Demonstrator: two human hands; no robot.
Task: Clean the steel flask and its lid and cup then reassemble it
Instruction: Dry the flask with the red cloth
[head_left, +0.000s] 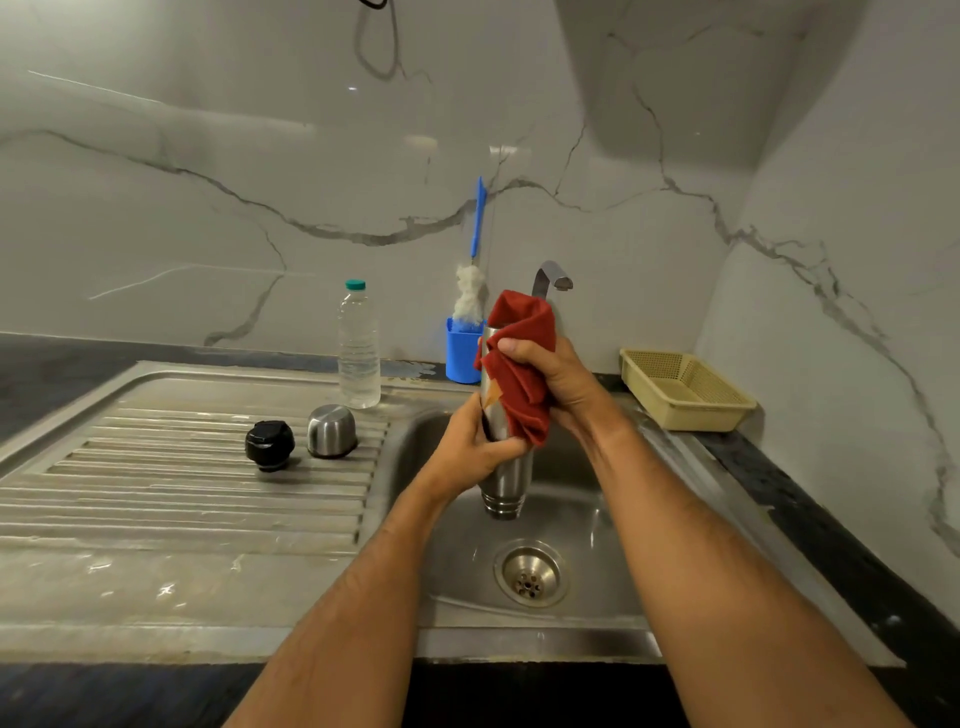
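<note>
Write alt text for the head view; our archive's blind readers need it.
Over a steel sink, the left hand grips a steel flask while the right hand wipes it with a red cloth. A black lid and steel cup sit on the drainboard.

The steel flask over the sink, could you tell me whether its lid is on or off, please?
Off. The black lid sits on the drainboard beside the steel cup, apart from the flask.

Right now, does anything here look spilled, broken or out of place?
Nothing stands out. The lid and cup sit on the drainboard, off the flask, which is held over the sink and wiped with a red cloth.
</note>
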